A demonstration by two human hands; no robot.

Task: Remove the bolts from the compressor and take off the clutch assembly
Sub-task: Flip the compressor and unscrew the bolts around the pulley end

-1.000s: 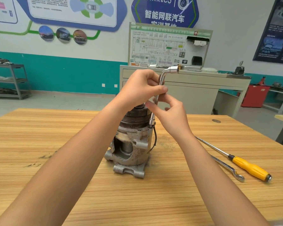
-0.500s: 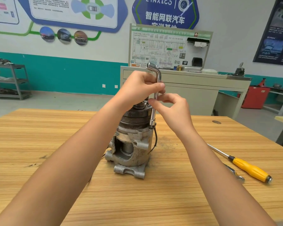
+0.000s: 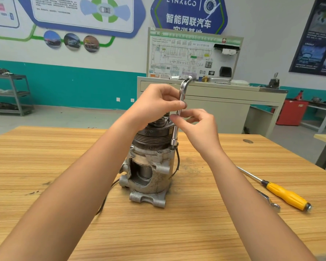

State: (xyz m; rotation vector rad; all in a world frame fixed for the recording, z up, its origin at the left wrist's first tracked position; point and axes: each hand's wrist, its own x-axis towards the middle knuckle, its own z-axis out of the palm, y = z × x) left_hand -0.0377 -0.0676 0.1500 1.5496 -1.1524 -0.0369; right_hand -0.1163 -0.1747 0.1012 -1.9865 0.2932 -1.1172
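1. Right, the compressor [image 3: 151, 166] stands upright near the middle of the wooden table [image 3: 45, 157], with its clutch assembly [image 3: 152, 136] on top, the grooved pulley just under the hands.
2. The L-shaped socket wrench [image 3: 175, 133] stands almost upright along the clutch's right side, socket end down at the housing's upper flange; what sits inside the socket is hidden.
3. Up high, the left hand [image 3: 154, 105] pinches the shaft just under the bend, thumb and curled fingers closed on it.
4. Lower down, the right hand [image 3: 199, 129] nips the shaft between thumb and forefinger, the other fingers loosely curled.
5. A black wire [image 3: 177, 161] hangs down the housing's right side below the socket.
6. Off to the right, well apart from the compressor, a yellow-handled screwdriver [image 3: 284, 194] lies on the table, with a spanner [image 3: 269, 201] just beside it.
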